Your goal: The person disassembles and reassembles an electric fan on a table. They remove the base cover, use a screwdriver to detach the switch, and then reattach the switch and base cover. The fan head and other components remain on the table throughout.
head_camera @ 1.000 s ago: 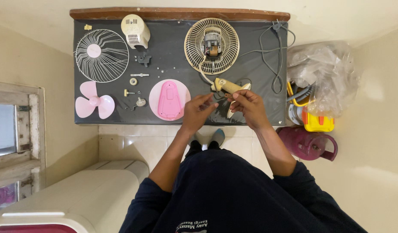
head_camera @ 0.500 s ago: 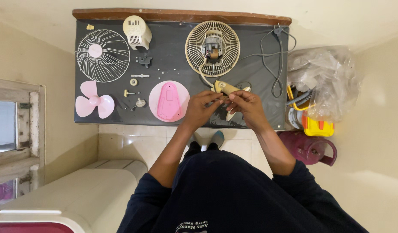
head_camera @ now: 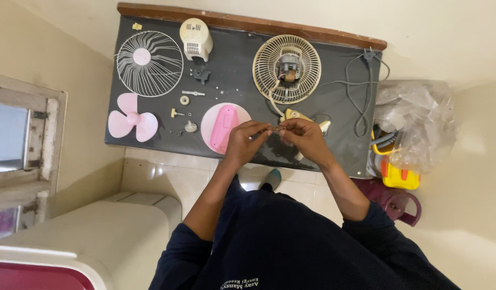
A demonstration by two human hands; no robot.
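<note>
I pinch a small part (head_camera: 276, 129), too tiny to identify, between the fingertips of my left hand (head_camera: 242, 142) and right hand (head_camera: 304, 137), just above the near edge of the dark table (head_camera: 237, 75). The pink round base (head_camera: 223, 128) lies just left, the cream motor grille (head_camera: 286, 69) beyond.

top: dark navy, long sleeves pushed up to the elbows
forearms: bare
left hand (head_camera: 241, 144): no glove
right hand (head_camera: 306, 137): no glove
chest: small pale lettering
</note>
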